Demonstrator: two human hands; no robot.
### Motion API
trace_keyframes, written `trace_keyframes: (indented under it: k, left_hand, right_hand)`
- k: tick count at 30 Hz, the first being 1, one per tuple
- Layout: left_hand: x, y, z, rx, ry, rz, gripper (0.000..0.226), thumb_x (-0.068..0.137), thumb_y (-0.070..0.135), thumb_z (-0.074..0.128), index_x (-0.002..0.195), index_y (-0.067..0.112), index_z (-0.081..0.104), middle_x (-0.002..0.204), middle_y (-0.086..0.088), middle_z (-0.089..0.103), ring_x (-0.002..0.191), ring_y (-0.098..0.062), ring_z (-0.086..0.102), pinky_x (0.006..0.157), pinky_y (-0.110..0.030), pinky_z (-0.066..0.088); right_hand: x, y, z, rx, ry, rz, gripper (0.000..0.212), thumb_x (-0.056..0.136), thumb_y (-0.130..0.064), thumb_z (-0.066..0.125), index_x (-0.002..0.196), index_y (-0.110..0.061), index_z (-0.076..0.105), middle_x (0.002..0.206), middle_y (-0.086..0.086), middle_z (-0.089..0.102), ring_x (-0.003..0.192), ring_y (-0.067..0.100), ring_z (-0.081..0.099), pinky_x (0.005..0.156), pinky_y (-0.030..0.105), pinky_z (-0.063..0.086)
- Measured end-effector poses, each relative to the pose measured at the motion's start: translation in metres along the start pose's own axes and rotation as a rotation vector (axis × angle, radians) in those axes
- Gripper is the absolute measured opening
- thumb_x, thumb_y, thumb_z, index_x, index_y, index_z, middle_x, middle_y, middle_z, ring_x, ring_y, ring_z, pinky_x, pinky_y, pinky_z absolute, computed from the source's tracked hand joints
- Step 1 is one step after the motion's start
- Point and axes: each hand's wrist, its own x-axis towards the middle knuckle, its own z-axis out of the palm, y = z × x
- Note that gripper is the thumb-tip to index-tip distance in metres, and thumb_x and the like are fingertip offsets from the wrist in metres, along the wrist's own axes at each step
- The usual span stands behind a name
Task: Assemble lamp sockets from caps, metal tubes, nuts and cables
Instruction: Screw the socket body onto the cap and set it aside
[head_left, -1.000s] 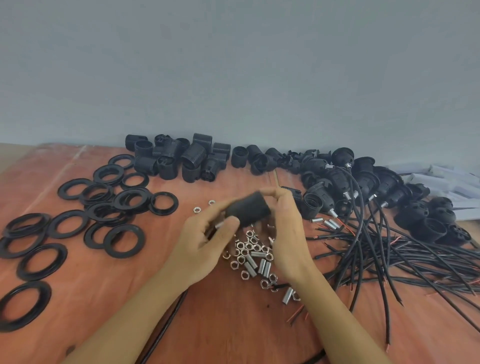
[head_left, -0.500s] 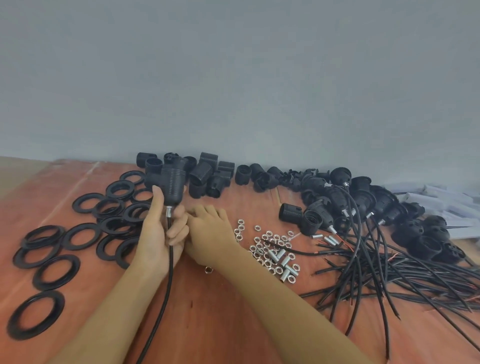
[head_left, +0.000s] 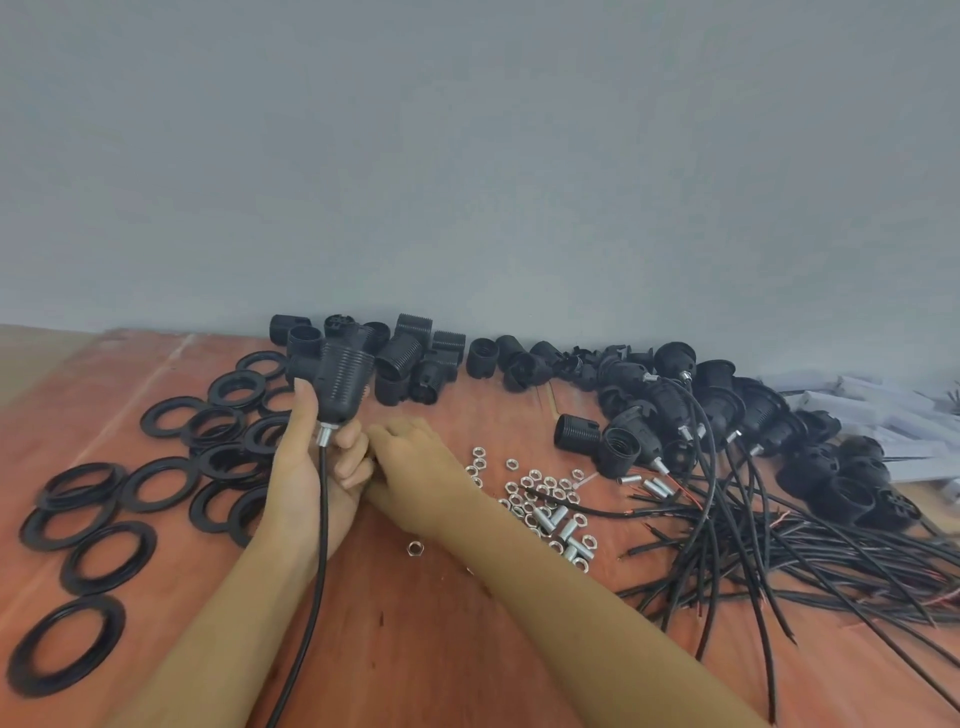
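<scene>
My left hand (head_left: 306, 467) grips the black ribbed plastic socket (head_left: 345, 379) upright, its short silver metal tube (head_left: 326, 435) at six o'clock; my right hand (head_left: 415, 467), curled, its hold hidden from me, sits just beside the tube at four o'clock.

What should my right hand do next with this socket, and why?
Probably move the right hand up to pinch the tube and snug it: the left hand holds the socket upright, the cable hangs through the tube, and the right hand sits beside.
</scene>
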Motion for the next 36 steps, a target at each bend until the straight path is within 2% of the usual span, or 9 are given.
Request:
trace_keyframes:
  k: [4, 9, 13, 16, 22, 25, 29, 32, 36]
  left_hand:
    - [-0.008, 0.000, 0.009, 0.042, -0.040, 0.022, 0.040, 0.096, 0.053, 0.037, 0.092, 0.019, 0.058, 0.058, 0.010, 0.061, 0.047, 0.001, 0.058, 0.041, -0.014, 0.046]
    - [-0.011, 0.000, 0.011, 0.020, -0.110, 0.056, 0.038, 0.089, 0.051, 0.045, 0.091, 0.018, 0.062, 0.056, 0.006, 0.038, 0.040, -0.004, 0.031, 0.037, -0.015, 0.024]
    - [-0.011, -0.001, 0.013, 0.060, -0.118, 0.065, 0.037, 0.088, 0.049, 0.044, 0.084, 0.015, 0.056, 0.053, 0.007, 0.042, 0.037, -0.004, 0.033, 0.034, -0.015, 0.027]
    - [-0.011, -0.001, 0.014, 0.061, -0.106, 0.055, 0.037, 0.086, 0.048, 0.044, 0.082, 0.013, 0.054, 0.051, 0.006, 0.043, 0.035, -0.004, 0.034, 0.033, -0.015, 0.028]
    - [-0.015, -0.002, 0.017, 0.083, -0.121, 0.071, 0.035, 0.087, 0.046, 0.045, 0.083, 0.012, 0.054, 0.052, 0.005, 0.041, 0.038, -0.004, 0.033, 0.036, -0.016, 0.025]
    - [-0.016, -0.002, 0.018, 0.080, -0.109, 0.065, 0.036, 0.086, 0.044, 0.045, 0.076, 0.011, 0.053, 0.051, 0.003, 0.041, 0.037, -0.005, 0.033, 0.035, -0.017, 0.024]
    - [-0.016, -0.003, 0.017, 0.101, -0.137, 0.071, 0.035, 0.086, 0.044, 0.046, 0.079, 0.011, 0.055, 0.050, 0.004, 0.040, 0.038, -0.004, 0.033, 0.034, -0.015, 0.028]
    - [-0.014, -0.005, 0.013, 0.133, -0.156, 0.095, 0.032, 0.088, 0.044, 0.049, 0.078, 0.015, 0.060, 0.053, 0.004, 0.042, 0.039, -0.004, 0.034, 0.036, -0.015, 0.029]
    - [-0.013, -0.008, 0.010, 0.278, -0.177, 0.134, 0.031, 0.083, 0.044, 0.067, 0.075, 0.014, 0.063, 0.052, 0.000, 0.043, 0.040, -0.007, 0.034, 0.037, -0.017, 0.028]
  right_hand:
    - [-0.013, 0.008, -0.004, -0.085, 0.063, 0.092, 0.036, 0.089, -0.038, 0.059, 0.114, -0.013, 0.058, 0.110, 0.008, 0.060, 0.106, 0.030, 0.050, 0.088, 0.040, 0.037]
    - [-0.021, 0.014, -0.008, 0.018, -0.010, 0.206, 0.061, 0.084, -0.055, 0.066, 0.131, -0.017, 0.055, 0.124, 0.011, 0.057, 0.116, 0.032, 0.047, 0.094, 0.042, 0.035]
    - [-0.019, 0.016, -0.011, 0.153, -0.023, 0.265, 0.040, 0.078, -0.054, 0.071, 0.083, -0.015, 0.062, 0.083, 0.005, 0.058, 0.089, 0.030, 0.054, 0.073, 0.036, 0.037]
    - [-0.020, 0.015, -0.009, 0.102, -0.002, 0.257, 0.045, 0.078, -0.054, 0.070, 0.093, -0.013, 0.062, 0.095, 0.008, 0.056, 0.092, 0.028, 0.049, 0.075, 0.034, 0.034]
    - [-0.031, 0.016, -0.002, 0.178, 0.168, 0.196, 0.042, 0.082, -0.041, 0.072, 0.104, -0.012, 0.052, 0.108, 0.005, 0.059, 0.099, 0.024, 0.049, 0.071, 0.028, 0.029]
    - [-0.032, 0.019, -0.002, 0.181, 0.156, 0.225, 0.053, 0.081, -0.048, 0.073, 0.118, -0.015, 0.055, 0.116, 0.002, 0.059, 0.106, 0.023, 0.048, 0.087, 0.029, 0.036]
    - [-0.039, 0.017, -0.001, 0.068, 0.217, 0.127, 0.043, 0.085, -0.046, 0.068, 0.114, -0.015, 0.061, 0.112, 0.006, 0.051, 0.093, 0.025, 0.052, 0.083, 0.038, 0.043]
    - [-0.047, 0.013, 0.000, 0.207, 0.345, 0.079, 0.026, 0.090, -0.026, 0.066, 0.107, -0.007, 0.064, 0.116, 0.010, 0.051, 0.080, 0.021, 0.059, 0.069, 0.042, 0.054]
    - [-0.054, 0.025, -0.015, 0.520, 0.641, 0.227, 0.025, 0.093, -0.010, 0.066, 0.115, -0.020, 0.069, 0.113, -0.008, 0.069, 0.094, 0.000, 0.064, 0.087, 0.024, 0.054]
